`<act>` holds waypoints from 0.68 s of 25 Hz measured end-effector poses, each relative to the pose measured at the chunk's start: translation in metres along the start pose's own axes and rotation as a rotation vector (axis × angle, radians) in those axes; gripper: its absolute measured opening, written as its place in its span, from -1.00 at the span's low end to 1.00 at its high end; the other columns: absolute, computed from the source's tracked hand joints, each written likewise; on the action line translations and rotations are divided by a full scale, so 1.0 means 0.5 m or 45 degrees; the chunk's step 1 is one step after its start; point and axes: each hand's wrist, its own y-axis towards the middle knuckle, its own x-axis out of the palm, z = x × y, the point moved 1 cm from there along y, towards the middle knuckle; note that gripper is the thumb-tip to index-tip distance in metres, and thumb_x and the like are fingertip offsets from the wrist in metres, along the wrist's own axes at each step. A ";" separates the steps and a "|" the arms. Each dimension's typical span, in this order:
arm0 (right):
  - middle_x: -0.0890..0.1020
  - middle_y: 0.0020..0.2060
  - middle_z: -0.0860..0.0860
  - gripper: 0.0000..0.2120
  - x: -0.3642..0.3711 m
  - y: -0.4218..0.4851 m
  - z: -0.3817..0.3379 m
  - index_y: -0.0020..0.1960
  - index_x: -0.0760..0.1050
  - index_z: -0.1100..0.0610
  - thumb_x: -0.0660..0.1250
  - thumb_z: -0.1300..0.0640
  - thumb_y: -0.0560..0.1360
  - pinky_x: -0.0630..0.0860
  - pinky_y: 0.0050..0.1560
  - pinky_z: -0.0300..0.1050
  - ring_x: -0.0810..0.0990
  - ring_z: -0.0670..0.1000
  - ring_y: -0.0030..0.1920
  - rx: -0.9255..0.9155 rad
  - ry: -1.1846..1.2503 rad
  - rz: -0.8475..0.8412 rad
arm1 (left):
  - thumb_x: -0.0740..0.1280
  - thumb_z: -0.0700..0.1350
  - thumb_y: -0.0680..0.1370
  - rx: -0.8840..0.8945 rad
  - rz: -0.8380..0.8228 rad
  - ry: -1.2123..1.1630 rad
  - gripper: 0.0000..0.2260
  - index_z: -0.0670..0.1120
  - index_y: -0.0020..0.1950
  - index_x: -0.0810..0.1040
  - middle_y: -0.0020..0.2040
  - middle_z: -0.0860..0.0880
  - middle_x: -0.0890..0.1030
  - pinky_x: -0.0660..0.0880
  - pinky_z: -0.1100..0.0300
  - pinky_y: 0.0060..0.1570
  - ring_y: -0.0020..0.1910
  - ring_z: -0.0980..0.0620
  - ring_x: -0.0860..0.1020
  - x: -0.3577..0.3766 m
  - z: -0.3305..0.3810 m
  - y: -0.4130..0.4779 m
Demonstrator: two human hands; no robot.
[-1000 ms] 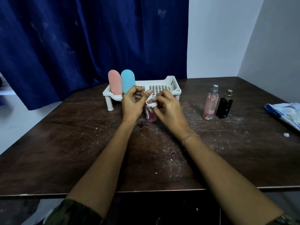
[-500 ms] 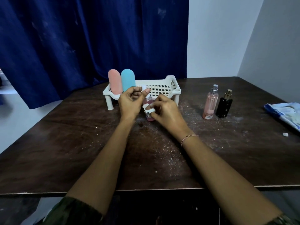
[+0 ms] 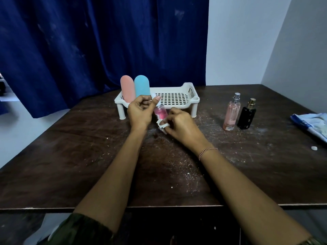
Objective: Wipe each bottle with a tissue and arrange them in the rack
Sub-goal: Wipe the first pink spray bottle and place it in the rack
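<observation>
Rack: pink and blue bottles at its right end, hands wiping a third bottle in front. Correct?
No: head view shows pink bottle and blue bottle at the left end of the rack; left hand and right hand do wipe a third bottle in front.

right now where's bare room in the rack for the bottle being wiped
The rack floor from the blue bottle to its right wall is bare; so is the table between rack and pale pink spray bottle. Crowded: the rack's left end.
</observation>
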 end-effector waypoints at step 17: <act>0.55 -0.12 0.07 -0.86 -0.001 -0.003 -0.001 -0.06 0.61 0.24 0.38 0.19 0.42 0.51 -0.08 -0.02 0.55 0.06 -0.16 -0.027 -0.041 0.005 | 0.50 -0.14 0.39 -0.114 0.067 0.002 -0.85 -0.05 -0.27 0.54 -0.43 0.08 0.53 0.57 -0.19 -0.01 -0.24 -0.04 0.53 -0.009 0.004 0.006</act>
